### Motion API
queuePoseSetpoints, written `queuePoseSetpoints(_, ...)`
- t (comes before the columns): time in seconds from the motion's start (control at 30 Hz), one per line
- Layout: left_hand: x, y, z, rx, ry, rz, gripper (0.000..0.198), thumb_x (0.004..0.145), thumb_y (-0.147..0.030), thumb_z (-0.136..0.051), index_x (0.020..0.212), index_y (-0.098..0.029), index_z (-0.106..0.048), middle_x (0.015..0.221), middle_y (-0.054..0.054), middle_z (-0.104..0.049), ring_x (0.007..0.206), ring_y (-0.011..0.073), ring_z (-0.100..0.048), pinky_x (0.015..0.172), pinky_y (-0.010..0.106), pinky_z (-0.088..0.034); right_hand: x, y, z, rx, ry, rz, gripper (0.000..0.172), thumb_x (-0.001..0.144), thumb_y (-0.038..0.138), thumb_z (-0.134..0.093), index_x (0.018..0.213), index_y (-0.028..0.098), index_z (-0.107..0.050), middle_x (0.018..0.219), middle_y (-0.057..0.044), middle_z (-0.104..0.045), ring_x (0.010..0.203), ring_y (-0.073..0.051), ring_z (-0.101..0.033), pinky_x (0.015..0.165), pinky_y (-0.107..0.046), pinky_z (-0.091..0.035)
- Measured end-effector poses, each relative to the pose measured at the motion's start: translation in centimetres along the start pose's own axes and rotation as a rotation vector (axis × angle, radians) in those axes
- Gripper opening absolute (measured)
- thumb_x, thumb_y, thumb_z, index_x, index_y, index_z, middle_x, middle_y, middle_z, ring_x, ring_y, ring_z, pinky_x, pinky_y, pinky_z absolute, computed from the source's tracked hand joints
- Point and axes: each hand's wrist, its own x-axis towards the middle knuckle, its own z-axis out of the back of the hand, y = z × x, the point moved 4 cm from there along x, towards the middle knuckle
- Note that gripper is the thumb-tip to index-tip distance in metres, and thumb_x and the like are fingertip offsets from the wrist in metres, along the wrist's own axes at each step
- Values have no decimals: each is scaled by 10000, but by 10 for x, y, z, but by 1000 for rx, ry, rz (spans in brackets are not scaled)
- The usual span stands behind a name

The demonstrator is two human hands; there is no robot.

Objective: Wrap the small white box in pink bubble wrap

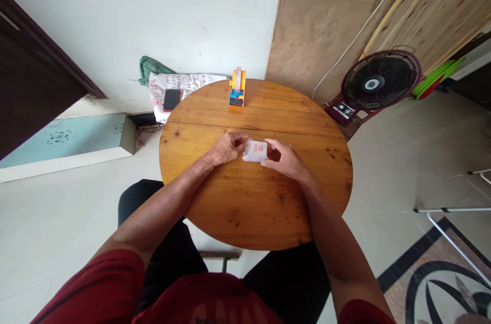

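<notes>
A small white box (258, 149) with red print lies on the round wooden table between my hands, inside crinkled clear plastic wrap (248, 157). The fingers of my left hand (229, 147) are curled together at the wrap's left end; their tips are partly hidden. On the other side, my right hand (287, 159) grips the box's right edge, thumb at the near corner and fingers at the far one, with a gap under the palm.
An orange and blue tape dispenser (238, 90) stands at the far edge of the table (261, 211). Beyond the left rim, a dark phone (171, 100) rests on a printed white sack (192, 81). A fan (372, 84) stands right of the table.
</notes>
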Motion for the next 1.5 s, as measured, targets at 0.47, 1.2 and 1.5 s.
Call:
queuePoseSetpoints(0.47, 0, 0, -8, 60, 89, -104, 268, 816, -278, -567, 932, -164, -780, 867, 52, -726, 761, 170, -653, 684, 234, -496, 6, 3, -14, -33, -88, 17, 395, 747, 340, -737, 1128, 264, -665, 959, -37, -736, 917, -246, -649, 885, -408, -469)
queuePoseSetpoints(1.2, 4, 6, -7, 104, 4, -157, 225, 839, -268, -597, 914, -147, -771, 803, 48, -658, 724, 137, -622, 653, 218, -495, 8, -5, -13, -34, -116, 61, 500, 721, 384, -775, 1190, 242, -676, 971, -64, -744, 915, -262, -653, 893, -422, -462)
queuePoseSetpoints(1.5, 2, -2, -7, 123, 18, -162, 242, 828, -225, -569, 923, -148, -778, 842, 51, -700, 757, 142, -642, 671, 217, -494, 7, -1, -13, 36, -130, 53, 411, 713, 341, -772, 1105, 246, -696, 899, -37, -739, 851, -243, -660, 842, -402, -474)
